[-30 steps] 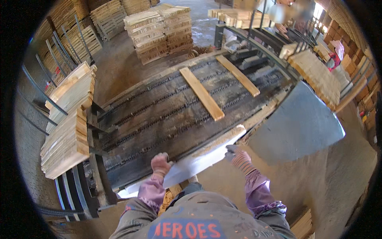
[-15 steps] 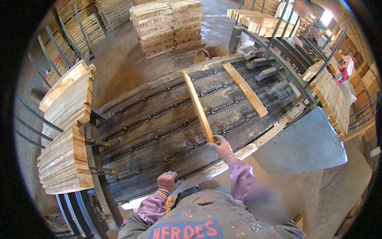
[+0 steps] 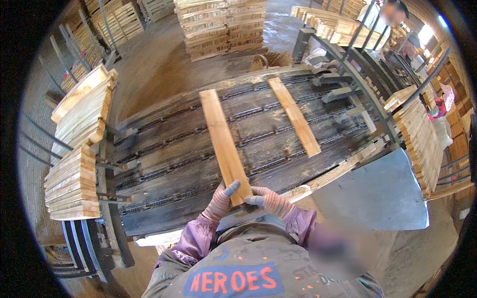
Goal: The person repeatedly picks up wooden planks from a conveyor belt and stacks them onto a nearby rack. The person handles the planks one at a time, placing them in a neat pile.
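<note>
A long wooden board [image 3: 221,139] points away from me across the dark chain conveyor [image 3: 169,149], its broad face up. Both hands, in striped gloves with grey fingertips, grip its near end. On its left edge is my left hand [image 3: 219,201], thumb laid over the top face. My right hand [image 3: 271,201] closes on the right edge close to the end; the fingers beneath are hidden. Farther right, a second board [image 3: 294,116] lies slantwise over the chains, untouched.
Boards are stacked on edge in a left rack [image 3: 74,184] with metal posts. A bluish metal sheet [image 3: 372,193] borders the conveyor at right, near another board stack [image 3: 417,144]. A tall timber pile [image 3: 223,30] stands beyond. Another person [image 3: 380,20] is at the far right.
The board has turned from its narrow edge to its broad face and shifted left and nearer. My left hand has come off the conveyor's edge and taken hold of it. The second board has shifted left.
</note>
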Tool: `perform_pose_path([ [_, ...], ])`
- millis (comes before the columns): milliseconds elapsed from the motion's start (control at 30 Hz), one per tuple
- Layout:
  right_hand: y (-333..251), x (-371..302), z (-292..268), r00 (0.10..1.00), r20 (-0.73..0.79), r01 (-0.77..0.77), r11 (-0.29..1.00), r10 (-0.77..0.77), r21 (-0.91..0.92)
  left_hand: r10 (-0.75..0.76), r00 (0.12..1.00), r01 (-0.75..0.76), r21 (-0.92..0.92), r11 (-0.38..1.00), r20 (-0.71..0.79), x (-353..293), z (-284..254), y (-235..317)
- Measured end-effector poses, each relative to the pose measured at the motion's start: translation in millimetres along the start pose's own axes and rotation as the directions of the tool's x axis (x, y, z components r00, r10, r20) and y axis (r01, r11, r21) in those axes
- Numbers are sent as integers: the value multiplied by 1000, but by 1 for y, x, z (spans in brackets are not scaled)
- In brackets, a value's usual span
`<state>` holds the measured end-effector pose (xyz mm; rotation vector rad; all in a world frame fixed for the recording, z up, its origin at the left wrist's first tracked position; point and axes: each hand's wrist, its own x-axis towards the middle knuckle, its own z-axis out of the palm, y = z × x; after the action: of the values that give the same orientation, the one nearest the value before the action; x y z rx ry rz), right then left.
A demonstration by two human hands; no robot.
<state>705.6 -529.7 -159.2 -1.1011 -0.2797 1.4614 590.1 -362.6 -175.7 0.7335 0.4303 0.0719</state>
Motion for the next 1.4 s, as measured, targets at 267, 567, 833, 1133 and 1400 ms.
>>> perform_pose_path([
  [267,-87,-2,-167,732,-359,-458,-29,-578,-888,122,947,-51,236,970,-298,41,69,-30],
  [567,-84,46,-293,824,-379,-3,665,-422,-747,250,909,-160,275,948,-333,67,118,-53],
  [833,-117,17,-276,981,-49,179,975,-187,-133,242,897,-207,133,969,-370,83,128,-64],
  [1133,-123,-13,-216,900,267,425,832,-346,-357,365,919,-280,406,870,-148,126,157,-83],
  [1400,-107,0,-219,973,197,193,896,-121,-400,247,943,-145,392,908,-223,114,158,-92],
])
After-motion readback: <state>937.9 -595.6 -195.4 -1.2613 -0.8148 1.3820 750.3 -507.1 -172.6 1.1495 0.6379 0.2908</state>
